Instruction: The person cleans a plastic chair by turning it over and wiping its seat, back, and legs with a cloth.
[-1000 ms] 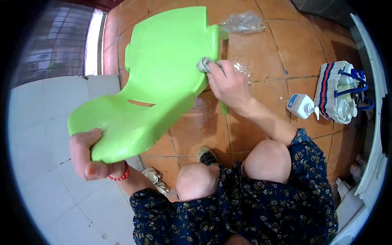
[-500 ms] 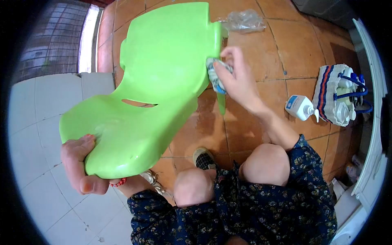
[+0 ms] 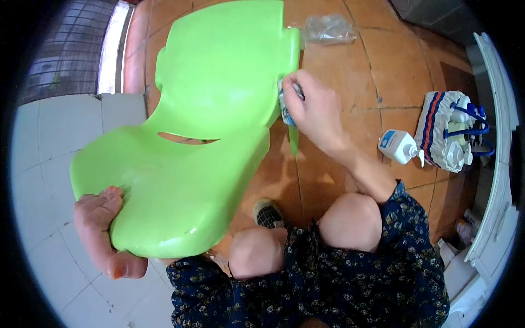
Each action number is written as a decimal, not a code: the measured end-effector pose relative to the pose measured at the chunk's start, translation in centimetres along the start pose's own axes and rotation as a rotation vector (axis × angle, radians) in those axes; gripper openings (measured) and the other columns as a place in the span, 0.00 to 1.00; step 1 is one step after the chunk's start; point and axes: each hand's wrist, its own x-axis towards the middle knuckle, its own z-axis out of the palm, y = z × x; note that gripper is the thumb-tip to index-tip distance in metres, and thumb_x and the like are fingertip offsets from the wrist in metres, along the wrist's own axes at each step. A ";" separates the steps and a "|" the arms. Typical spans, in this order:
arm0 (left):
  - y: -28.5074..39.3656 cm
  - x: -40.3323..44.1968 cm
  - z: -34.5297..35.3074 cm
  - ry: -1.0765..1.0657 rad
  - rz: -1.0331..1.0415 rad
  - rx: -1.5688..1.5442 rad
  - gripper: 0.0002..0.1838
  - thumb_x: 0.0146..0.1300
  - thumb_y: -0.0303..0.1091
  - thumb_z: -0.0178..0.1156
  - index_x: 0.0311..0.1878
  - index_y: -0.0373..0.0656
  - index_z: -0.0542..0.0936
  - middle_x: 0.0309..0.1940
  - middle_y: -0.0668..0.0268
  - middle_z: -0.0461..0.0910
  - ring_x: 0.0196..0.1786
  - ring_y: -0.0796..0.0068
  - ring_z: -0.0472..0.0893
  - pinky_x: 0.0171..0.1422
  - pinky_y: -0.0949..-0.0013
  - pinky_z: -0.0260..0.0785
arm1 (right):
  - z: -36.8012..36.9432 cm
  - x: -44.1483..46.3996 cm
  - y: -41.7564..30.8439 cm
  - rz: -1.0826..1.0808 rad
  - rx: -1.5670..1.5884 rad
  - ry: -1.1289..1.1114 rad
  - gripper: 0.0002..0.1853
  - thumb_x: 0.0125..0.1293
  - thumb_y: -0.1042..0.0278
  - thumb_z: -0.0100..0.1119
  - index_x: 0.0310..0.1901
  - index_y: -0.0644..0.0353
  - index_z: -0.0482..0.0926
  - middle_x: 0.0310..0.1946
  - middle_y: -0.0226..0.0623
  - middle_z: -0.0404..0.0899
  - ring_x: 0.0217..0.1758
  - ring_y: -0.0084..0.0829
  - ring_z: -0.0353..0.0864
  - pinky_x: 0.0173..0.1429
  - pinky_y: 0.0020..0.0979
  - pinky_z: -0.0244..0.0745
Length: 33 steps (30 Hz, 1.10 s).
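A glossy light-green plastic chair [image 3: 219, 71] fills the left and centre, tilted, with a slot between its back and seat. My left hand [image 3: 104, 229] grips the seat's rounded edge at lower left, fingers on top and thumb at the rim. At the right side of the backrest, my right hand [image 3: 314, 112] is closed on a crumpled grey and blue cloth [image 3: 285, 106], which touches the chair's edge. Part of the cloth is hidden by my fingers.
A clear plastic bag [image 3: 330, 29] lies on the orange floor tiles [image 3: 350, 82]. To the right, a white pump bottle [image 3: 397, 146] is beside a striped woven basket [image 3: 437, 128] holding bottles. A white panel [image 3: 495, 208] borders the far right; white tiles [image 3: 46, 202] are at left.
The chair's seat has come lower and nearer to me with my left hand on it. My right hand has moved down the backrest's right edge, keeping the cloth.
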 end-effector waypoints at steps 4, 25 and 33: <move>0.5 0.0 0.1 0.008 -0.036 0.070 0.39 0.70 0.59 0.31 0.19 0.33 0.74 0.15 0.57 0.71 0.18 0.69 0.69 0.23 0.70 0.60 | 0.8 -1.2 1.1 -0.095 -0.163 0.017 0.06 0.65 0.65 0.55 0.38 0.57 0.77 0.29 0.45 0.79 0.29 0.46 0.80 0.32 0.41 0.75; 0.3 -0.2 -1.7 -0.157 -0.077 0.159 0.43 0.68 0.65 0.27 0.24 0.32 0.75 0.20 0.51 0.73 0.20 0.66 0.69 0.28 0.66 0.62 | 1.3 0.5 0.3 -0.019 -0.137 0.018 0.09 0.64 0.67 0.55 0.34 0.62 0.68 0.27 0.48 0.76 0.30 0.49 0.79 0.33 0.47 0.74; 0.0 0.3 0.1 -0.028 0.066 0.088 0.35 0.69 0.54 0.37 0.21 0.30 0.75 0.15 0.55 0.73 0.17 0.65 0.71 0.22 0.68 0.63 | 2.1 -2.4 2.1 0.055 -0.269 -0.116 0.10 0.65 0.65 0.55 0.34 0.63 0.67 0.27 0.49 0.77 0.27 0.51 0.79 0.31 0.47 0.74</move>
